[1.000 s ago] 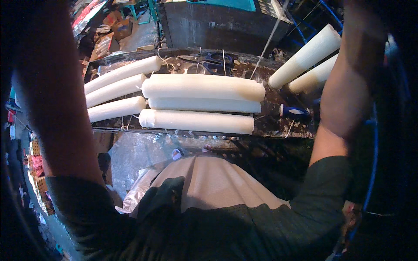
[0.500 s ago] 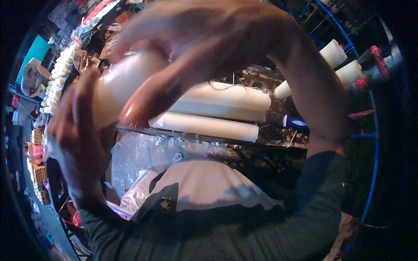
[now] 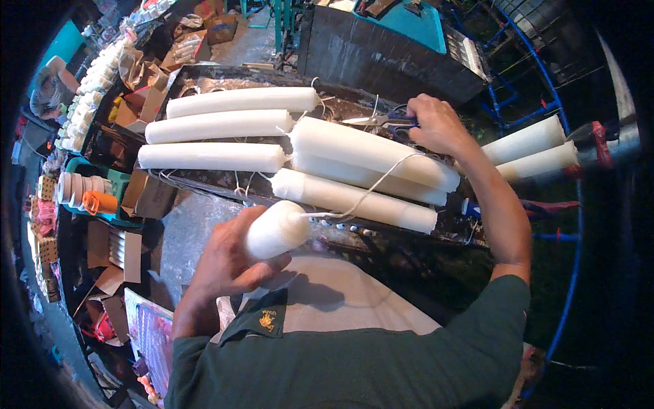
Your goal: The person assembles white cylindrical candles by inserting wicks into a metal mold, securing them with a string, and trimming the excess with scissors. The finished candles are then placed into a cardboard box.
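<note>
My left hand (image 3: 228,255) is closed around a thick white candle (image 3: 276,232) in front of my body. A long pale wick (image 3: 371,191) trails from its end and curves to the right over the other candles. My right hand (image 3: 439,126) stretches to the far side of the bench, its fingers curled at the dark handles of a pair of scissors (image 3: 378,121). The scissors' blades point left. Between my hands lie a large white candle (image 3: 368,153) and a thinner candle (image 3: 354,201), side by side.
Further white candles (image 3: 211,157) lie on the left of the dark bench (image 3: 197,75). Two candles (image 3: 535,150) rest at the right near blue pipes (image 3: 579,273). Cardboard boxes (image 3: 150,194) stand on the left. A person (image 3: 51,88) is beyond a row of white items.
Both hands were raised close around a white candle. My left hand has lowered with the candle, while my right hand has left it and moved right to the scissors.
</note>
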